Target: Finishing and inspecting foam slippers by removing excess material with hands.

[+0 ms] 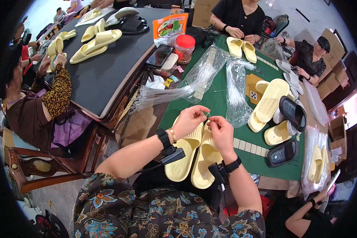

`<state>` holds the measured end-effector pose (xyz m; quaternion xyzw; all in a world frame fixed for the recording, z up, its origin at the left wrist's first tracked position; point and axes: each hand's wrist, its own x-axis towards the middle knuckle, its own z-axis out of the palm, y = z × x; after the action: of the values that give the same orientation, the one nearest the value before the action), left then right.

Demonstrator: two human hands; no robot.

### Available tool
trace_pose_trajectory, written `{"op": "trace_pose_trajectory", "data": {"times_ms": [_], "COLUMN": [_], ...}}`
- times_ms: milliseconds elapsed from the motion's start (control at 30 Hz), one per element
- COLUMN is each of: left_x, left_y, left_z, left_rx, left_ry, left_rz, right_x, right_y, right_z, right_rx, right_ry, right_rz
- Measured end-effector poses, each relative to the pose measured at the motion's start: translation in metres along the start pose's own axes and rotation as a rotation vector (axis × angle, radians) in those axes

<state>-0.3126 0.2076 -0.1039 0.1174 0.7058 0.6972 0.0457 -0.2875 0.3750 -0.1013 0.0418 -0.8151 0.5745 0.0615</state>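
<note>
A pair of pale yellow slide slippers (204, 164) lies side by side in front of me at the table's near edge, with the toe ends under my hands. Above the toes, my left hand (188, 121) is closed in a pinch, thumb against fingertips. Close beside it, my right hand (222, 133) pinches as well, its fingers curled over the right slipper's strap. Between the fingertips runs what looks like a thin clear plastic tie, barely visible. Just beyond lie two bundles of such ties, one fanned out (158, 95) to the left, the other in a clear bag (237, 97).
On the green mat (216, 99), more yellow slippers (271, 101) and black slippers (282, 153) are heaped at right. A red-lidded jar (184, 48), a phone (160, 56) and an orange packet (169, 28) stand far left. Other people sit around; a dark table (119, 51) adjoins at left.
</note>
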Motion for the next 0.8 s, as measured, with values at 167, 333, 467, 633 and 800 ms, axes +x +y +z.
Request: {"op": "trace_pose_trajectory", "data": {"times_ms": [167,333,467,633,800], "left_x": [-0.003,-0.003,-0.002,-0.006,-0.008], "left_y": [-0.001,-0.003,-0.009,-0.004,0.001], "left_z": [0.002,0.003,0.004,0.003,0.005], "left_rx": [0.095,0.134,-0.077,0.136,0.123], "left_ry": [0.016,0.016,0.069,0.069,0.061], "left_rz": [0.039,0.023,0.051,0.124,0.079], "right_x": [-0.001,0.000,0.000,0.001,0.001], "right_y": [-0.008,-0.013,-0.010,-0.014,-0.013], "right_z": [0.001,0.002,0.002,0.000,0.003], "right_rx": [-0.101,-0.072,-0.093,-0.137,-0.126], "right_ry": [-0.006,0.038,0.067,0.044,0.045], "right_rz": [-0.026,-0.026,-0.036,-0.033,-0.049]}}
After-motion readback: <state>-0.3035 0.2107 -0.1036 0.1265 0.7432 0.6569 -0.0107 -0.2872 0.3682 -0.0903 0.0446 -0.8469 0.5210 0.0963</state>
